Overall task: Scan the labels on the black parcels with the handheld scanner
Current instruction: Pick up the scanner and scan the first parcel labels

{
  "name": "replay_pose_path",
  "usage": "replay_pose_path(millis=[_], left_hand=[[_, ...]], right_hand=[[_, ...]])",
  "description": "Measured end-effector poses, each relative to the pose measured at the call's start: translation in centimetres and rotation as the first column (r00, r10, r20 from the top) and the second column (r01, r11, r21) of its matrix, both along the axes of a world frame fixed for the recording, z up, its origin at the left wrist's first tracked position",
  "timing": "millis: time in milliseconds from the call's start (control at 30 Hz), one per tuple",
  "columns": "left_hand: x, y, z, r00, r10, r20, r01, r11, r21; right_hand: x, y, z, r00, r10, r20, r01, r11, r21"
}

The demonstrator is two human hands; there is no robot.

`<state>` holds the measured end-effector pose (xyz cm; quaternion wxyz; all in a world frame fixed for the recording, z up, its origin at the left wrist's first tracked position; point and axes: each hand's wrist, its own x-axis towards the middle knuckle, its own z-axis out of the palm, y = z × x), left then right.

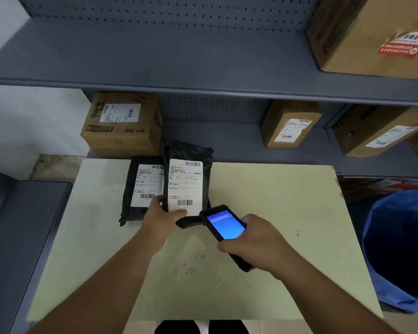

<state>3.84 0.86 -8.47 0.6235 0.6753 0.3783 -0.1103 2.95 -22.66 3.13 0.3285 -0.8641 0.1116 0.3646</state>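
Now, with the left hand [165,213] tilting the black parcel [187,182] off the bench [275,201] and the right hand's [258,239] grip wrapped round the scanner [225,227], its nose wants aiming squarely at the label's [185,186] lower barcode [184,202].

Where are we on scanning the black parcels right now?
Nothing shows as finished; no scan confirmation is readable. In hand: the left hand tilts up the right black parcel by its label, and the right hand aims the handheld scanner, screen lit, at it. Left: the second black parcel lies flat beside it, untouched; whether it was scanned cannot be told.
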Motion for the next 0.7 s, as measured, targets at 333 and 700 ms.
replay_pose_path(millis=[333,700], left_hand=[[-0.4,-1.5,0.8,0.996,-0.001,0.088,0.001,1.0,-0.006],[-0.7,-1.1,0.5,0.992,0.049,0.115,-0.048,0.999,-0.012]], right_hand=[[0.1,0.8,1.6,0.997,0.065,-0.046,-0.065,0.998,-0.003],[0.3,1.5,1.0,0.996,0.027,-0.087,-0.025,0.999,0.02]])
